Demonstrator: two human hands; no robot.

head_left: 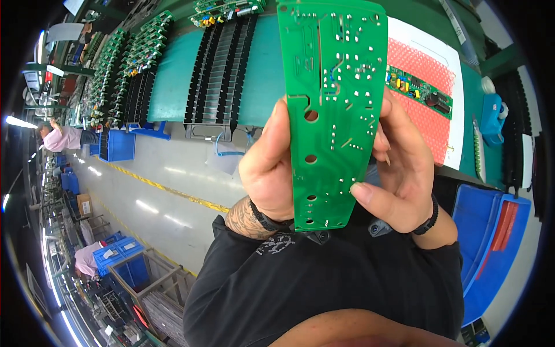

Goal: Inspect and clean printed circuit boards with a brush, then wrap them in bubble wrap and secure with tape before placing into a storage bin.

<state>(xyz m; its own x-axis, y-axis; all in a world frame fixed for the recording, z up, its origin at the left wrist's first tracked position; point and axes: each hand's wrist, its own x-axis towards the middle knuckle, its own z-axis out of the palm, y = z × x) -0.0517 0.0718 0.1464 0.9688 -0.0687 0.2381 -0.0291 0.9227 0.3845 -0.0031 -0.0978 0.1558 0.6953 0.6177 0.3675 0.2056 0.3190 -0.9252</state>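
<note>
A long green circuit board [332, 136] is held up in front of me, its solder side facing me. Round holes run down its left part, and small solder joints dot the rest. My left hand [269, 168] grips the board's left edge, thumb along the side and the other fingers hidden behind. My right hand [404, 168] holds the right edge, its thumb tip on the board's lower right face and its fingers curled at the edge and behind. Right of the held board, another circuit board [430, 97] lies component side up on pink bubble wrap [422, 124].
Black slotted racks [217, 75] stand on the green bench [263, 75], with several boards upright in racks [144, 52] farther left. At right are a blue bin [483, 231] and a blue tape dispenser [492, 118]. People [62, 137] work at far left.
</note>
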